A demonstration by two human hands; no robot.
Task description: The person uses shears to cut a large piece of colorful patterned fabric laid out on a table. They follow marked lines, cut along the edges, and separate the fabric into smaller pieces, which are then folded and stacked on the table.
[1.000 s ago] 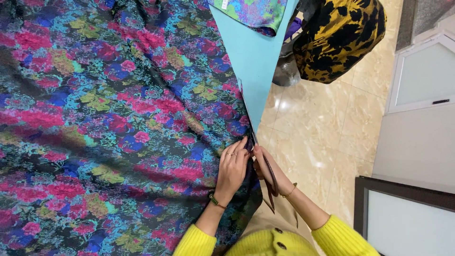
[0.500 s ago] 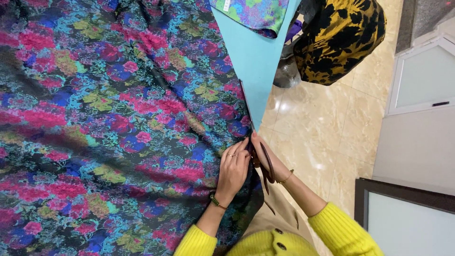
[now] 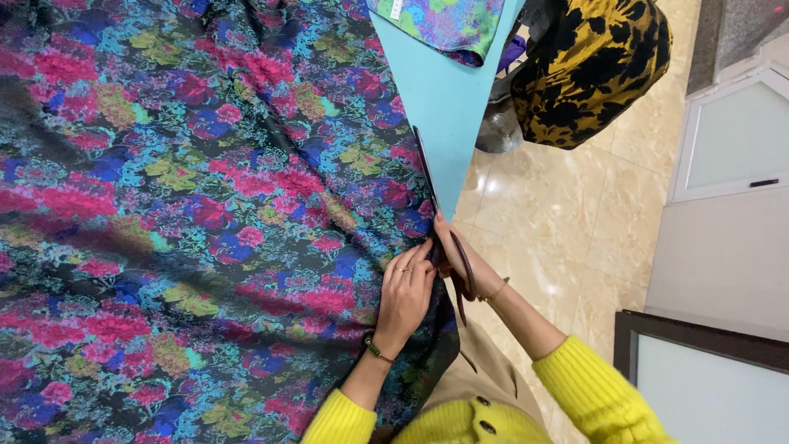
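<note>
At the right edge of the turquoise worktop (image 3: 440, 99), seen from the head camera, a floral brocade fabric (image 3: 197, 214) in pink, blue and green on black lies spread wide, its border hanging over the edge. The left hand (image 3: 404, 292) rests flat on the cloth just beside that edge, fingers together, pressing it down rather than pinching anything. The right hand (image 3: 457, 255) has its grip closed through the handles of dark scissors (image 3: 440, 215), whose blades run up along the fabric's border — whether the blades stand apart or meet, I cannot tell. By my reading, a cut along the edge of the cloth is under way. A next stroke would call for the flat hand holding the cloth taut close to the blades. Beyond the worktop, a black-and-yellow patterned bundle (image 3: 588, 70) sits above a beige tiled floor (image 3: 567, 214).
</note>
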